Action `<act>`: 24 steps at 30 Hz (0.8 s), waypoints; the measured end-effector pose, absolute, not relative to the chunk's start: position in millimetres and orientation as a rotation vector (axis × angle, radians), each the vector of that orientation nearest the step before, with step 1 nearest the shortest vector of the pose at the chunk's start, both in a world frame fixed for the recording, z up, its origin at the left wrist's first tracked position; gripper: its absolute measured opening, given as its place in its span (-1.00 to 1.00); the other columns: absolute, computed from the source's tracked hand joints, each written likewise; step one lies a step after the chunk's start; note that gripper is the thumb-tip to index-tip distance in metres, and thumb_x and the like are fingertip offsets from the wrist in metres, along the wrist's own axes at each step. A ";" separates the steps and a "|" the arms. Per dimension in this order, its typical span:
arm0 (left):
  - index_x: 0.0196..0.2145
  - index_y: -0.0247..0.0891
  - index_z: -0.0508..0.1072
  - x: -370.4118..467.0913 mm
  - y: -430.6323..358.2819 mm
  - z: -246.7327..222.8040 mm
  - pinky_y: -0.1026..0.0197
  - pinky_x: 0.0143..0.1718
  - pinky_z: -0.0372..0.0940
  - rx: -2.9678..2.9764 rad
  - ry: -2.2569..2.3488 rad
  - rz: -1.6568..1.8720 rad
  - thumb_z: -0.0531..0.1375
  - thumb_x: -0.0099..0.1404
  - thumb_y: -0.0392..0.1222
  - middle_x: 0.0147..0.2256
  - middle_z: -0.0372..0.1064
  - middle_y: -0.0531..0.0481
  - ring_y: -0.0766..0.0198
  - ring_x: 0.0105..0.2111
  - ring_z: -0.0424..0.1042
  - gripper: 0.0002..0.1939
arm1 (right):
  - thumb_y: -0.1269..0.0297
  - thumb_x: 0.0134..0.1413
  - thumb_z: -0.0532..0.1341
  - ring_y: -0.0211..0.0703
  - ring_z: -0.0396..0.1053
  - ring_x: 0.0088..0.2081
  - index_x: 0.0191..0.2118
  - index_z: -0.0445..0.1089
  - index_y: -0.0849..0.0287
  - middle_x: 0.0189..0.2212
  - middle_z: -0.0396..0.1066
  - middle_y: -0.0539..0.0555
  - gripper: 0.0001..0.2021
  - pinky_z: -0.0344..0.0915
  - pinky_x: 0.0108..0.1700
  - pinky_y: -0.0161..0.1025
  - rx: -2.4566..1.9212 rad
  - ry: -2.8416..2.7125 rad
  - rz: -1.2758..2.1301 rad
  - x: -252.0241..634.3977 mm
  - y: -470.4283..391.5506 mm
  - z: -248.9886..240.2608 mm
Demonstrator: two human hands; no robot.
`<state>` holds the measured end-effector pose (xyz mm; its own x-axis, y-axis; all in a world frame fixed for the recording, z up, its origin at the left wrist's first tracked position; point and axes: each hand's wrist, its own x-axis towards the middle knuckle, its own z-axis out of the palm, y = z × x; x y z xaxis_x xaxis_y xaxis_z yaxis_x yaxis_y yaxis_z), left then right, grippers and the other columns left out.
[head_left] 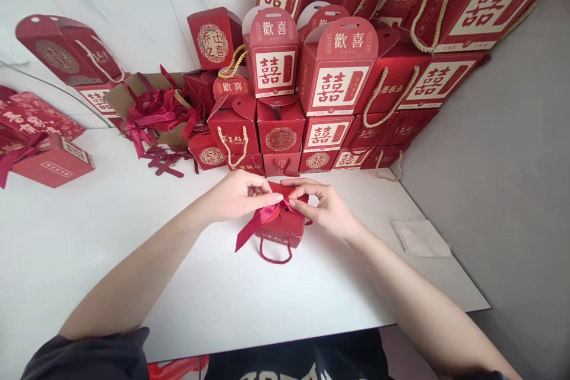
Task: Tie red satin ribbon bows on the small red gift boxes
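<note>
A small red gift box (280, 228) with a twisted red cord handle (276, 261) stands on the white table in front of me. Across its top lies a shiny crimson ribbon (256, 225), one end trailing down to the left. My left hand (243, 196) pinches the ribbon between thumb and finger over the lid. From the other side, my right hand (318, 205) also grips the ribbon close to the left thumb, its fingers reaching over the box's far edge. The ribbon's middle is partly covered by my fingertips.
Stacked red gift boxes (329, 89) line the wall behind. An open brown carton (120, 95) of crimson ribbons stands back left, with red cut-out characters (164, 161) before it. A ribboned box (53, 160) sits far left. Folded white tissue (421, 237) lies near the right edge.
</note>
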<state>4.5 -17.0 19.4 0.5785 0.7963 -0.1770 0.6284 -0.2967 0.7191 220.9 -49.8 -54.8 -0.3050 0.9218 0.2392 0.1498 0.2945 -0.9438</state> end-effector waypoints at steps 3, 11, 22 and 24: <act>-0.40 -0.27 0.51 6.3 -15.6 19.6 0.29 -0.36 0.21 1.949 1.072 0.280 0.20 0.25 0.01 -0.45 0.46 0.05 0.33 -0.44 0.35 -0.72 | 0.24 0.16 0.26 -0.01 0.34 0.12 -0.30 0.50 0.10 0.10 0.41 0.11 -0.90 0.28 0.06 -0.07 -0.996 -1.690 1.112 221.3 -50.8 -53.0; -0.52 -0.28 0.35 -6.5 -8.9 24.5 0.33 -0.43 0.11 1.988 1.038 0.156 0.20 0.24 -0.04 -0.52 0.28 0.13 0.40 -0.49 0.22 -0.71 | 0.34 0.17 0.19 -0.01 0.36 0.09 -0.44 0.32 0.15 0.07 0.41 0.11 -0.85 0.16 0.15 0.00 -1.085 -1.708 1.140 231.0 -49.2 -41.2; -0.44 -0.22 0.40 -22.8 -1.4 33.4 0.30 -0.50 0.06 2.253 1.205 -0.134 0.15 0.23 0.16 -0.48 0.30 0.09 0.35 -0.51 0.22 -0.64 | 0.22 0.19 0.22 -0.04 0.39 0.01 -0.35 0.35 0.13 -0.08 0.48 0.08 -0.87 0.23 0.09 -0.06 -1.155 -1.801 1.000 248.8 -45.9 -34.0; -0.30 -0.18 0.46 -30.0 1.8 34.0 0.30 -0.50 0.10 2.208 1.244 -0.218 0.19 0.17 0.22 -0.39 0.37 0.06 0.32 -0.48 0.29 -0.60 | 0.16 0.23 0.19 -0.07 0.41 -0.04 -0.24 0.37 0.11 -0.09 0.47 0.07 -0.86 0.27 0.05 -0.07 -1.116 -1.803 1.056 247.8 -45.1 -35.6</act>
